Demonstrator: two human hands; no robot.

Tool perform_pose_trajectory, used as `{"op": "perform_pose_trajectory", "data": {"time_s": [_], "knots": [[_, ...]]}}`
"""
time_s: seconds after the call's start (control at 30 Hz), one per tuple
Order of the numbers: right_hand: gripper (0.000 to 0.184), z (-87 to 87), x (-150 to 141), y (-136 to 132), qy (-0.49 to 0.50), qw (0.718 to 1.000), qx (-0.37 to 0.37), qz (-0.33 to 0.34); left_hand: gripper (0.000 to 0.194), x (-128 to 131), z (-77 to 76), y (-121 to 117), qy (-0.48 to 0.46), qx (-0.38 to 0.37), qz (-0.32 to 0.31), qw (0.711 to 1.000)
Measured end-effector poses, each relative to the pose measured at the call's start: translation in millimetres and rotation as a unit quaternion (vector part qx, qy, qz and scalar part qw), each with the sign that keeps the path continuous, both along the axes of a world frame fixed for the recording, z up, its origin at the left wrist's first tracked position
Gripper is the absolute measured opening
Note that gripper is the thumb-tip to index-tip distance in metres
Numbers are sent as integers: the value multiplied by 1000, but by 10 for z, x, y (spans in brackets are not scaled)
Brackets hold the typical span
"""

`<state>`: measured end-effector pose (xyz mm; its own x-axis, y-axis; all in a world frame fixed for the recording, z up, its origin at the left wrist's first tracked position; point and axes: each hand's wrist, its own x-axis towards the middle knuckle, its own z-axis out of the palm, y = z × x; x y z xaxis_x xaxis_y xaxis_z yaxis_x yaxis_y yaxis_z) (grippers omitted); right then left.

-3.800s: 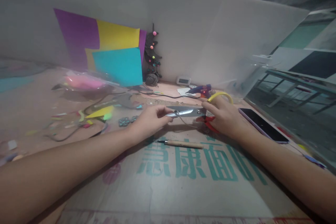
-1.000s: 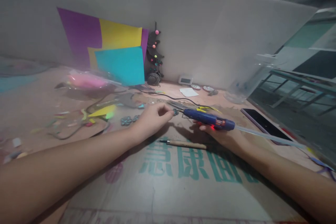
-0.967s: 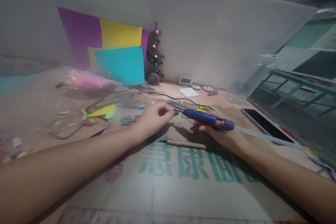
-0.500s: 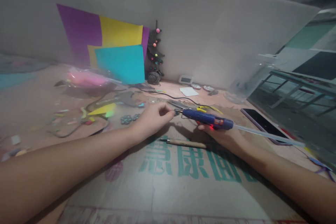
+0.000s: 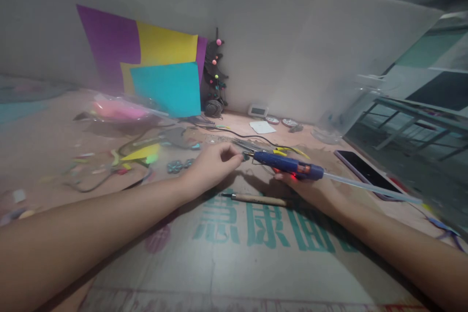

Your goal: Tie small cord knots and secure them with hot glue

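Observation:
My right hand point(image 5: 305, 187) is closed round a blue hot glue gun point(image 5: 287, 165), whose red light glows and whose long clear glue stick point(image 5: 369, 187) juts out behind. The gun's metal nozzle points left at a small dark piece point(image 5: 245, 156) pinched in the fingertips of my left hand point(image 5: 215, 163). Nozzle and piece look very close; whether they touch I cannot tell. Below both hands a wooden-handled carving tool point(image 5: 259, 199) lies on the board point(image 5: 234, 273) printed with green characters. Several small grey-teal bead-like pieces point(image 5: 179, 165) lie left of my left hand.
Pliers with yellow handles point(image 5: 288, 150) lie behind the gun. A phone point(image 5: 365, 173) rests at the right. Coloured sheets point(image 5: 166, 90) and a dark ornament with coloured balls point(image 5: 215, 78) stand against the wall. Scraps and a yellow piece point(image 5: 141, 153) are spread at the left.
Hardly anything differs. Both hands keep their hold and position, and the whole view has shifted very slightly.

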<state>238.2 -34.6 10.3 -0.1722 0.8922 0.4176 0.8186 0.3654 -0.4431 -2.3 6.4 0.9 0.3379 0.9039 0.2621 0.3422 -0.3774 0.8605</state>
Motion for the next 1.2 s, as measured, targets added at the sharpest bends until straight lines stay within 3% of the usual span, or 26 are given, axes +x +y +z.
{"op": "perform_pose_trajectory", "data": {"time_s": [0.43, 0.77, 1.2], "knots": [[14, 69, -25, -19, -9, 1000, -3, 10, 19, 1, -11, 14, 6, 21, 6, 1000], [13, -20, 6, -2, -1, 1000, 8, -5, 20, -3, -12, 7, 1, 9, 2, 1000], [16, 97, -37, -25, -17, 999, 0, 27, 18, 4, 2, 22, -22, -17, 11, 1000]]}}
